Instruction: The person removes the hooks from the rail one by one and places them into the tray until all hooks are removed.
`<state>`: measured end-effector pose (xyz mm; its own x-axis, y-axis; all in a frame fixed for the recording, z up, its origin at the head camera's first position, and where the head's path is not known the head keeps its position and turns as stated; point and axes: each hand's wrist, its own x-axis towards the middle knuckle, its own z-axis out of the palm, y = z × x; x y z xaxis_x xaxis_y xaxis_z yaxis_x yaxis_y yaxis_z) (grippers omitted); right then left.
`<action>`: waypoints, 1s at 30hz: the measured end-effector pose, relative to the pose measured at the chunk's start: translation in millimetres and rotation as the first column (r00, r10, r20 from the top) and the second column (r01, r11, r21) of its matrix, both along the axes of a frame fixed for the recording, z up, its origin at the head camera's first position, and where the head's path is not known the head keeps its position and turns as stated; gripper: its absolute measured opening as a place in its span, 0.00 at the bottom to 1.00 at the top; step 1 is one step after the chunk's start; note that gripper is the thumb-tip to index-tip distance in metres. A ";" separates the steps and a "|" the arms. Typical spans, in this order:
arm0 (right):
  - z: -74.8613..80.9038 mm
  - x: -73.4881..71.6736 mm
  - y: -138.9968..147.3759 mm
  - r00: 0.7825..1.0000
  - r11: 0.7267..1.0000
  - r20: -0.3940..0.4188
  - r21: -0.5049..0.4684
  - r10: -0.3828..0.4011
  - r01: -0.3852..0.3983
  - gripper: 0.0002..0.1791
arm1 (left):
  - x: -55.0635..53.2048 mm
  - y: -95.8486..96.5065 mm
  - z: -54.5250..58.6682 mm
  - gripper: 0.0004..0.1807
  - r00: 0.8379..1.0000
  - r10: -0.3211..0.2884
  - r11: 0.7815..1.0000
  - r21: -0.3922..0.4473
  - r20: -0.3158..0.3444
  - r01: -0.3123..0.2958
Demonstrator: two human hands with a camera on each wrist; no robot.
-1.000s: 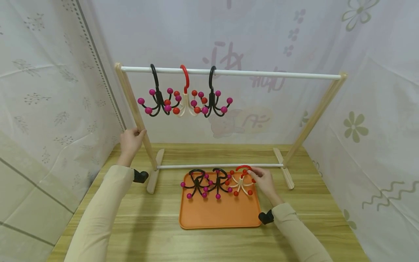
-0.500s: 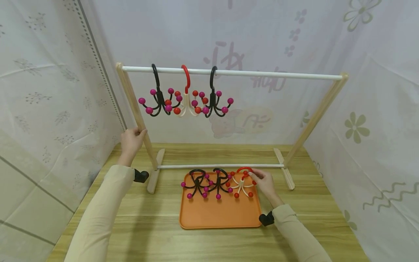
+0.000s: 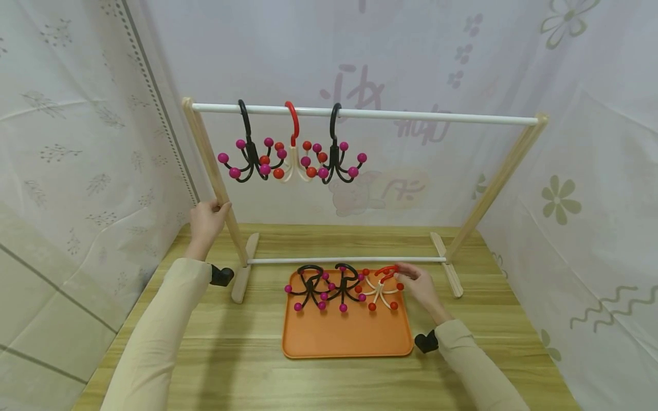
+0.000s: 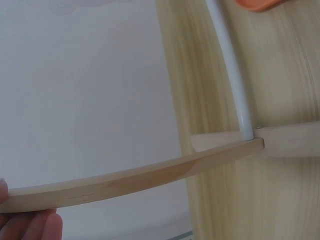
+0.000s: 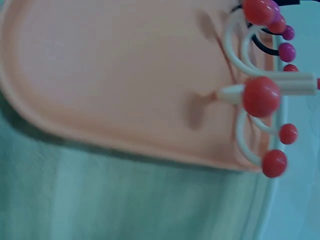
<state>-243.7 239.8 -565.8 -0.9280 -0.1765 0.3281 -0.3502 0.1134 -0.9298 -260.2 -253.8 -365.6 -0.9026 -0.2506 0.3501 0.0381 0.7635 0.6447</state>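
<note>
My left hand [image 3: 208, 225] grips the left wooden post [image 3: 212, 165] of a hanging rack; in the left wrist view its fingers [image 4: 50, 227] lie around the post. On the orange tray [image 3: 346, 337], a white multi-arm hook hanger [image 3: 379, 292] with red balls lies at the right. My right hand [image 3: 418, 285] pinches the end of its red hook [image 3: 386, 270]. Two black hangers with magenta balls, a left one [image 3: 309, 287] and a middle one [image 3: 343, 285], lie beside it. The right wrist view shows the white hanger's balls [image 5: 261, 96] but not my fingers.
From the white top rail [image 3: 437, 117] hang a black hanger [image 3: 251, 155], a white one with a red hook [image 3: 293, 160], and another black one [image 3: 334, 154]. A white lower bar [image 3: 360, 260] runs behind the tray. The right post [image 3: 496, 188] stands beyond my right hand.
The red hook has swung down and to the right under my right hand, which has shifted slightly right. The left hand stays on the post, and the hung hangers have not moved.
</note>
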 end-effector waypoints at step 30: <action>231.9 21.6 -73.6 0.956 0.959 -0.093 0.023 -0.278 0.282 0.17 | -0.4 -0.9 -0.4 0.20 1.000 -0.005 1.000 -0.007 0.010 0.005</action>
<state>-222.1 166.2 -334.0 -0.9098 0.0734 0.4085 -0.3796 0.2506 -0.8906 -260.7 -254.6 -366.0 -0.9073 -0.2438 0.3427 0.0353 0.7678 0.6397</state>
